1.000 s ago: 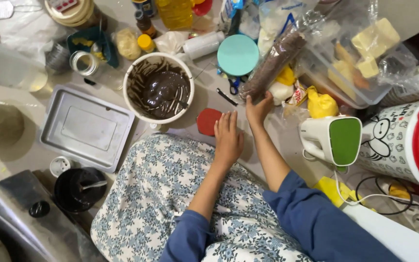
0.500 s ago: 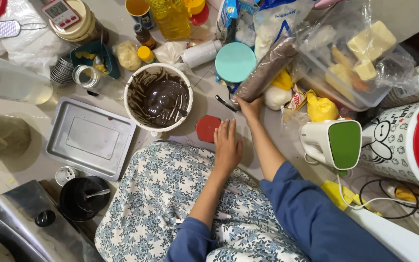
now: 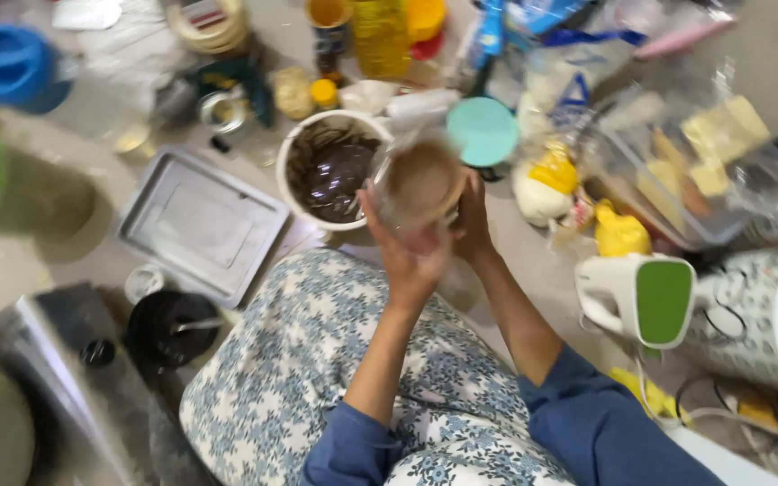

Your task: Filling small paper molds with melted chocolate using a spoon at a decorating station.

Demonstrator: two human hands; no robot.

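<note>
Both hands now lift a clear bag of brown powder [image 3: 420, 184], raised off the cluttered floor beside the bowl of chocolate batter [image 3: 330, 169]. The left hand [image 3: 407, 256] cups it from below; the right hand [image 3: 472, 220] steadies its side, suggesting pouring comes next.

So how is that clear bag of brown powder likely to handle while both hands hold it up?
Probably floppy: the bag of brown powder is thin clear plastic, cradled by the left hand and right hand. Its bulging fill suggests some weight. It may sag or spill if tipped over the bowl.
</note>
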